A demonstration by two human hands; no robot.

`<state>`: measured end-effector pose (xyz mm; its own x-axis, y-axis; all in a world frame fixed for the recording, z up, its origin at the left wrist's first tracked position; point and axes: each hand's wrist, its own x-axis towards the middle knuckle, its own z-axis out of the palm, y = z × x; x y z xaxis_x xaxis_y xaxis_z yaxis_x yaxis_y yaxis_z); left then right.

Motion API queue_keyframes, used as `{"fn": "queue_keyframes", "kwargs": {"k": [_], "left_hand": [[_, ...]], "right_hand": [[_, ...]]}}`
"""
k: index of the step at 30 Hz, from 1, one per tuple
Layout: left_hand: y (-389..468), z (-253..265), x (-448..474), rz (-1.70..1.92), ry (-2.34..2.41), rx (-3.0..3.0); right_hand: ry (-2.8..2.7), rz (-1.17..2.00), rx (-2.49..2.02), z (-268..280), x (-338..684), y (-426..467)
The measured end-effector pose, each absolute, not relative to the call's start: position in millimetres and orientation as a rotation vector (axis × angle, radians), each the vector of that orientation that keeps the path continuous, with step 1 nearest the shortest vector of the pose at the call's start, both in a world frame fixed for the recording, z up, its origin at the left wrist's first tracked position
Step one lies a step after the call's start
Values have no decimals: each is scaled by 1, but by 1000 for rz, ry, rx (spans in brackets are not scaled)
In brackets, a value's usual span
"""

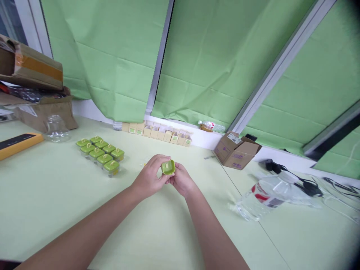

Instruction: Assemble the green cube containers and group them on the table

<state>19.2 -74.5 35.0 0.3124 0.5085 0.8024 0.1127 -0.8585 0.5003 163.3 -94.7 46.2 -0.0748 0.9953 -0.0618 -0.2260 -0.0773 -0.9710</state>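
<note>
Above the middle of the table, my left hand [150, 178] pinches a small square green lid [168, 167] between thumb and fingers, its hollow inside turned towards me. My right hand [181, 180] closes on the lid's right and lower edge; its fingertips are partly hidden behind the lid. To the left stand several small clear containers with green lids [97, 152], set close together in rows, each lid with a pale loop on top. Just beyond my left hand lies a small clear thing with a yellow spot [144, 164], too blurred to name.
Several small open cartons [161, 134] line the back edge by the green blinds. A cardboard box [236, 152], a large plastic bottle [261, 198] and black cables [306, 185] are on the right. At left are a glass jar [57, 129], an orange-and-black device [21, 144] and stacked boxes [42, 108].
</note>
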Motion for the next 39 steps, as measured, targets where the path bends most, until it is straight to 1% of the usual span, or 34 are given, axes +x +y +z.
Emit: {"fn": "queue_keyframes", "kwargs": {"k": [2, 3, 7, 8, 10, 13, 19, 24, 39], "left_hand": [[-73, 37, 18, 1543, 558, 2240], [-71, 37, 18, 1539, 560, 2254], [-58, 28, 12, 1543, 644, 2327], [-55, 25, 11, 1542, 676, 2330], [-48, 20, 8, 1530, 726, 2324], [-41, 16, 4, 1504, 754, 2344], [-35, 15, -1, 1471, 768, 2474], [-32, 14, -2, 1452, 798, 2511], [-31, 16, -4, 1423, 810, 2501]], "right_hand": [[-1093, 1342, -1101, 46, 171, -92], [-1118, 1235, -1161, 45, 176, -90], [-1335, 459, -1543, 27, 195, -83], [-1412, 360, -1616, 22, 198, -82], [-1554, 302, -1698, 11, 201, -80], [-1603, 346, -1668, 4, 198, -77], [-1129, 727, -1329, 23, 187, -77], [-1031, 924, -1103, 39, 173, -88], [-1223, 868, -1150, 38, 157, -91]]}}
